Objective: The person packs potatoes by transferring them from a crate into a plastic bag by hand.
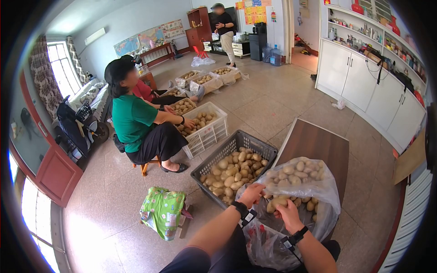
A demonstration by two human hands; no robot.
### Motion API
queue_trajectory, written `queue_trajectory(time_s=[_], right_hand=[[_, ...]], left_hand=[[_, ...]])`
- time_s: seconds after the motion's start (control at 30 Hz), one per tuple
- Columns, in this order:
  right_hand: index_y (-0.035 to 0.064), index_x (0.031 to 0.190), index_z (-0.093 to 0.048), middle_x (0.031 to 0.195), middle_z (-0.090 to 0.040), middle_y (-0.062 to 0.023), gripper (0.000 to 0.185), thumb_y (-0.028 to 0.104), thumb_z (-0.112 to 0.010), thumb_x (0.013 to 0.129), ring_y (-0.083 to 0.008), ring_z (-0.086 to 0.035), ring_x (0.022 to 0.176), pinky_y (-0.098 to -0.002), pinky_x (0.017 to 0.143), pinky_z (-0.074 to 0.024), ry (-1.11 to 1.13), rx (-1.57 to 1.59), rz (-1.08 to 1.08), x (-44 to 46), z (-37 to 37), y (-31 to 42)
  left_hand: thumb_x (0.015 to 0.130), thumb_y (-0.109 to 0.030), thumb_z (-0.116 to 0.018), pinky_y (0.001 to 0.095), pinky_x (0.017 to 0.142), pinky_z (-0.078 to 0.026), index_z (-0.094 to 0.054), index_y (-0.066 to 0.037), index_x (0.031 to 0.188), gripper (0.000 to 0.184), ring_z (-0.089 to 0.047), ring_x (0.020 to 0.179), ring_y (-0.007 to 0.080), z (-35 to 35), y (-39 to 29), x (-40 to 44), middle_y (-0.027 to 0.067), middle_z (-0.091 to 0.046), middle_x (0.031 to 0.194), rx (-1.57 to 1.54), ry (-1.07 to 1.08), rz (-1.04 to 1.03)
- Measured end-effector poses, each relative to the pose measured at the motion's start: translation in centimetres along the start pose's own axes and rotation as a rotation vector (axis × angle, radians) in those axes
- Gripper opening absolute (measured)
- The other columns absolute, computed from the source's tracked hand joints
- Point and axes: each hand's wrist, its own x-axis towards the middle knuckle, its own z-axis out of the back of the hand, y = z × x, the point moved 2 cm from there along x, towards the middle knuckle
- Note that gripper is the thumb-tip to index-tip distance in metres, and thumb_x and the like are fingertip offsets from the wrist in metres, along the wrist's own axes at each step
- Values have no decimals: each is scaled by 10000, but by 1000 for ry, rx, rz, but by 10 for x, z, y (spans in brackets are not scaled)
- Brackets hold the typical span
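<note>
In the head view my right hand [290, 214] is closed around a potato [276, 203], over the mouth of a clear plastic bag [331, 186]. Close to it, my left hand [251, 195] has its fingers curled at the near side of the bag's mouth; what they pinch is too small to make out. More potatoes [298, 170] show in and through the bag, which rests on a dark wooden board [314, 136]. Just beyond my left hand stands a dark grey plastic crate [207, 167] filled with potatoes [236, 170].
A white crate [207, 136] of potatoes stands ahead, with a person in a green top [136, 118] seated beside it. More filled boxes [207, 84] and two other people are farther back. A green bag-covered stool [164, 211] is at left; white cabinets [364, 82] line the right.
</note>
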Motion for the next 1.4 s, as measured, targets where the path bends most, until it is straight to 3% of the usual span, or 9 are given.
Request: queue_trajectory(time_s=[0.27, 0.33, 0.57, 0.9, 1.0, 1.1, 1.17, 1.2, 1.4], right_hand=[[29, 1084, -539, 848, -605, -55, 343, 343, -587, 953, -124, -569, 610, -260, 518, -462, 22, -110, 8, 6, -14, 13], [28, 1079, -540, 826, -597, -50, 346, 350, -578, 957, -117, -557, 588, -253, 500, -452, 7, -131, 18, 8, -15, 10], [21, 1037, -555, 710, -562, -25, 333, 347, -501, 996, -90, -494, 476, -235, 425, -390, -12, -254, 152, 12, -16, 8], [22, 1058, -572, 700, -574, -28, 308, 301, -446, 1020, -85, -502, 491, -228, 437, -388, -13, -251, 203, 19, -5, -10], [12, 1082, -583, 772, -601, -41, 292, 268, -462, 1013, -109, -565, 590, -247, 498, -438, -49, -307, 219, 18, 5, -12], [-1, 1087, -593, 861, -629, -88, 277, 244, -541, 969, -206, -627, 747, -315, 639, -501, -100, -392, 263, 17, 18, -13], [-14, 1059, -599, 914, -638, -142, 279, 215, -626, 903, -298, -629, 875, -371, 778, -498, -279, -763, 506, 24, 38, -25], [4, 1083, -592, 1036, -611, -189, 311, 180, -675, 840, -353, -595, 980, -404, 878, -468, -279, -733, 392, 28, 48, -33], [35, 1201, -527, 1270, -486, -213, 449, 116, -680, 787, -401, -479, 1135, -459, 984, -401, -423, -1004, 423, 28, 84, -35]], left_hand=[[937, -407, -520, 293, 496, -435, -581, -56, 1157, 418, -502, 538, 140, -22, -1, -10, 91, -633, 986, 121, 161, 76], [944, -468, -518, 294, 502, -478, -589, -81, 1077, 415, -569, 569, 154, -28, 0, -14, 72, -628, 852, 49, 228, 104], [967, -402, -529, 302, 543, -520, -575, -59, 1106, 374, -617, 650, 192, -32, -3, -15, 90, -628, 914, -17, 336, 173], [961, -343, -560, 320, 557, -531, -571, -44, 1096, 328, -618, 663, 195, -28, 4, -9, 93, -628, 908, -130, 335, 176], [956, -332, -565, 308, 551, -536, -574, -66, 1098, 302, -611, 643, 173, -25, 4, -6, 75, -632, 899, -171, 272, 153], [956, -333, -561, 292, 538, -540, -577, -82, 1096, 287, -603, 616, 156, -18, 3, -4, 60, -637, 885, -213, 229, 91], [959, -330, -556, 294, 536, -542, -578, -78, 1097, 287, -603, 613, 159, -13, 4, 1, 63, -642, 891, -228, 213, 40], [962, -321, -552, 317, 551, -533, -581, -73, 1092, 281, -598, 632, 176, -9, 5, 4, 73, -642, 897, -267, 194, 33], [971, -331, -534, 324, 549, -545, -570, -68, 1097, 294, -604, 627, 189, 10, 3, 14, 73, -636, 881, -511, 52, 18]])
